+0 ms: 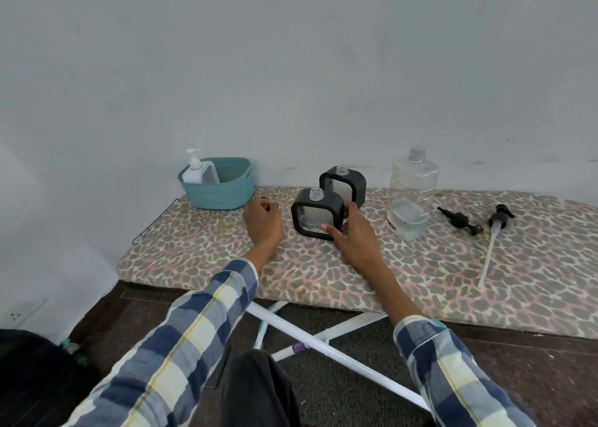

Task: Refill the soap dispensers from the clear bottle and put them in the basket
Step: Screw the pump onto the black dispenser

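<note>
Taking the near dispenser (317,213) as landmark: far to its left the basket (217,184) stands against the wall, already holding a white dispenser (200,171) with its pump on, so one unit looks finished. Just left of the landmark, the left hand (262,222) rests on the board (200,255), fingers curled, holding nothing visible. The right hand (352,235) grips the landmark's right side, thumb across its front. Behind it stands the second dispenser (343,183); both are uncapped and look nearly empty. Right of them the bottle (412,197) stands open, little liquid left. Farther right lie two pumps (459,221) (500,216). Filling, capping and basketing both remain.
</note>
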